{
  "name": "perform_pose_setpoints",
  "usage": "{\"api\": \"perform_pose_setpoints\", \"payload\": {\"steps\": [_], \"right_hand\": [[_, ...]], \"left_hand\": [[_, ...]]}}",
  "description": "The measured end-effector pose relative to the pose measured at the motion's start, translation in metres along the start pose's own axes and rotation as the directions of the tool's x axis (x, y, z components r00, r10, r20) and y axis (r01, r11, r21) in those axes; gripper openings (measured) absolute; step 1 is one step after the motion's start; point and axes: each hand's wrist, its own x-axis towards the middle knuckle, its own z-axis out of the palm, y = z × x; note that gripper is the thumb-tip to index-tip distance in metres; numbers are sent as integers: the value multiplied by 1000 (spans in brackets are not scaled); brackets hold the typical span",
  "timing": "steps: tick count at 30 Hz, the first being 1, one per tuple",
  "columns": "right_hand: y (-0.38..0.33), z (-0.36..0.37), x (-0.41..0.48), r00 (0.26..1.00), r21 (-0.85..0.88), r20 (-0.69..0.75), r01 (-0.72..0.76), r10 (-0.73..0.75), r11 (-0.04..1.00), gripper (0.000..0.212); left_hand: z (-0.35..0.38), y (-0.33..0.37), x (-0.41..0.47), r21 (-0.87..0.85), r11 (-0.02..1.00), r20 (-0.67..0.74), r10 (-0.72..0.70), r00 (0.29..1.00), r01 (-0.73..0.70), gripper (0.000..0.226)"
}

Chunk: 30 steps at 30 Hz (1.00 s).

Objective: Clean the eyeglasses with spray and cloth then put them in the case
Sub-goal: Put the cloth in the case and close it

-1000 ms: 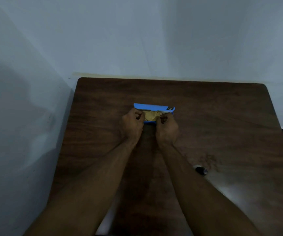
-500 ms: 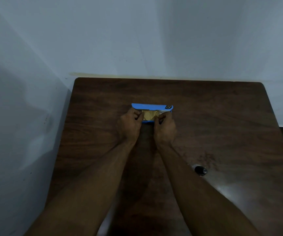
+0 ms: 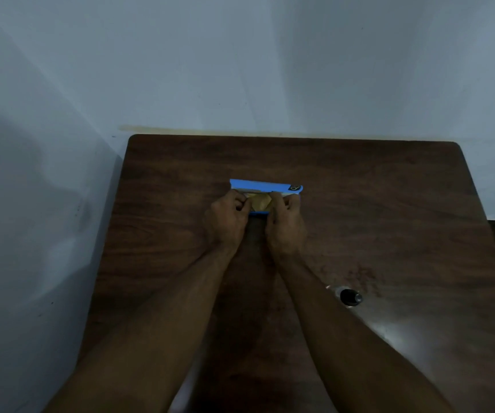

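While the blue case [image 3: 265, 186] is lying open on the counter [image 3: 389, 204], left grip [image 3: 228, 216] and right grip [image 3: 286, 222] are both pinching the tan cloth [image 3: 260, 202] inside it; eyeglasses unseen, likely beneath. Closing is seemingly remaining.

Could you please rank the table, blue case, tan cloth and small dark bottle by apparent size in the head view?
1. table
2. blue case
3. tan cloth and small dark bottle look about alike; the cloth is partly hidden, so unranked.
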Motion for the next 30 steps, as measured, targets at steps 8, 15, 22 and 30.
{"api": "perform_pose_setpoints", "payload": {"steps": [8, 15, 22, 30], "right_hand": [[6, -3, 5, 992, -79, 86, 100, -93, 992, 48], [7, -11, -2, 999, -4, 23, 44, -44, 999, 35], [3, -14, -10, 988, 129, -127, -76, 93, 989, 9], [-7, -34, 2, 746, 573, -372, -282, 551, 769, 17]], "left_hand": [[0, 2, 1, 29, 1000, -5, -12, 1000, 12, 15], [0, 3, 2, 68, 997, 20, -31, 999, 30, 18], [-5, 4, -2, 44, 999, -1, 7, 1000, -7, 16], [-21, 6, -22, -125, 986, -112, 96, 989, -110, 11]]}}
